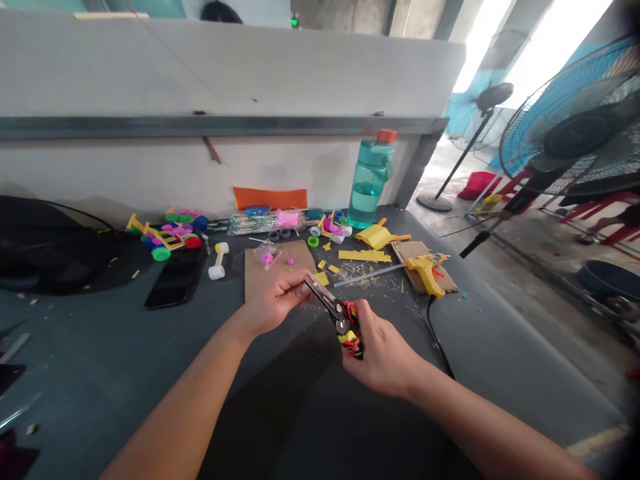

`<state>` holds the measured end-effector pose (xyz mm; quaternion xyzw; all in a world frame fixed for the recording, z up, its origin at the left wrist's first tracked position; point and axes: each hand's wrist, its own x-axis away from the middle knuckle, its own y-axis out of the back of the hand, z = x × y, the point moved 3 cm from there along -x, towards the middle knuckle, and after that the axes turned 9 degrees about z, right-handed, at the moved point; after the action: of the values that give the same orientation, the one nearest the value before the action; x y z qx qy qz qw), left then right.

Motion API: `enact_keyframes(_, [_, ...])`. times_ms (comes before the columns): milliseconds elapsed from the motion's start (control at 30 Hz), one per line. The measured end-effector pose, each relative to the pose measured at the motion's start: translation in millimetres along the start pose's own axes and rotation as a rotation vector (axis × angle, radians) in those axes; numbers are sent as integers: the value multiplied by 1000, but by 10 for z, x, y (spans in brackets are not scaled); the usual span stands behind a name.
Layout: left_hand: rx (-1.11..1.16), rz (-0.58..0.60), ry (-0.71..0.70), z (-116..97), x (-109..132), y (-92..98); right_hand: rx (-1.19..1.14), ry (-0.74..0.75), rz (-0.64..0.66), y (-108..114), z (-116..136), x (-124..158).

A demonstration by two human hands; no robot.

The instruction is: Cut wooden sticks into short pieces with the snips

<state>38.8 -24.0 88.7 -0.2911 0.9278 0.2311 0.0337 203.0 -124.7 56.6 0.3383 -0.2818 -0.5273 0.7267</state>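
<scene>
My right hand (377, 347) is wrapped round the red, yellow and black handles of a pair of snips (330, 303). The dark jaws point up and left, toward my left hand (280, 297). My left fingers are pinched together right at the jaw tips; whatever they hold is too small to make out. Under and behind that hand lies a brown cardboard sheet (255, 273) with small pink pieces (267, 258) on it. To its right are yellow scraps (333, 269), a yellow strip (364, 256) and a pale thin stick (369, 275).
A yellow glue gun (425, 272) rests on cardboard at the right, its cord trailing forward. Behind stand a teal bottle (367, 187) and colourful wheeled pieces (167, 237). A phone (175, 280) and black bag (45, 247) lie left. A fan (575, 133) stands right.
</scene>
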Motion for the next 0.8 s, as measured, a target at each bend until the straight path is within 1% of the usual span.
enact_keyframes(267, [58,28,13,32,8,-1,-14,11,38,-15,-2,23])
enact_keyframes(400, [57,25,20,36,2,-9,83,-45,29,-3,4,27])
enact_keyframes(567, [54,-9,3,26,-18,-13,205,-125,14,11,17,23])
enact_keyframes(800, [7,-17,20,65,-26,-11,244,-156,10,3,13,14])
